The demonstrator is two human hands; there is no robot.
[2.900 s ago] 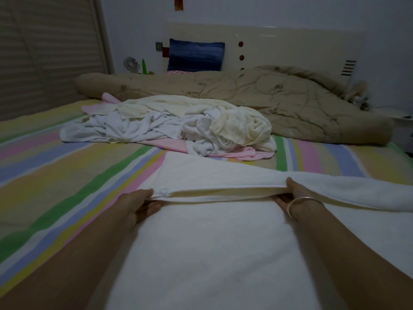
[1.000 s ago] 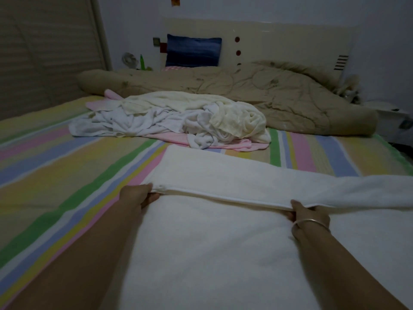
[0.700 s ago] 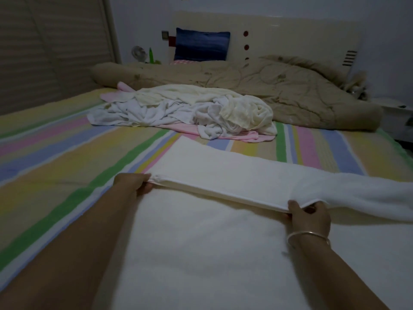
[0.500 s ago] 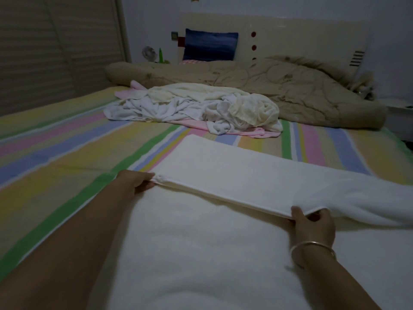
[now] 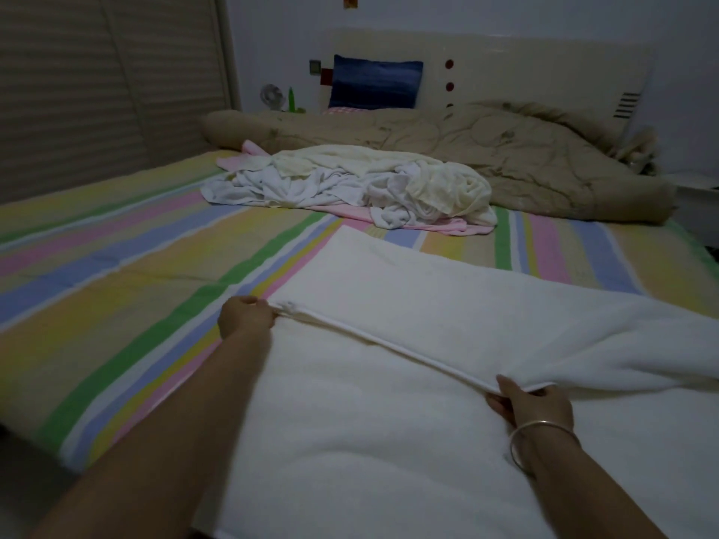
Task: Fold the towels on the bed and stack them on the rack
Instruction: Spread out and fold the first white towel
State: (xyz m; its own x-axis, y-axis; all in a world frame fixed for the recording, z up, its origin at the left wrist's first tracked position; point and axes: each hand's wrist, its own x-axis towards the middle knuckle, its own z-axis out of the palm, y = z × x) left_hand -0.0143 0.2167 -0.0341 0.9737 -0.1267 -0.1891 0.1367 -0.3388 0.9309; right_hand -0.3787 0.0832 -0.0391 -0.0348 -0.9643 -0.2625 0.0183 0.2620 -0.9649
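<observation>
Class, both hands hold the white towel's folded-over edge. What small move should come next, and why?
Probably draw that edge nearer and lay it flat: the left hand and right hand pinch the white towel, whose flap covers only its far part and lies rumpled at the right.

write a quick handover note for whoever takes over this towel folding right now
Left hand: grips the left corner of the white towel at its folded-over edge.
Right hand: pinches the same edge further right.
The towel lies spread on the striped bed, far part doubled toward the person.
Pile of unfolded towels: behind it, in front of the tan quilt.
Done: first fold under way.
Left: finish this towel, fold the pile, stack everything on the rack, which is not in view.
</observation>
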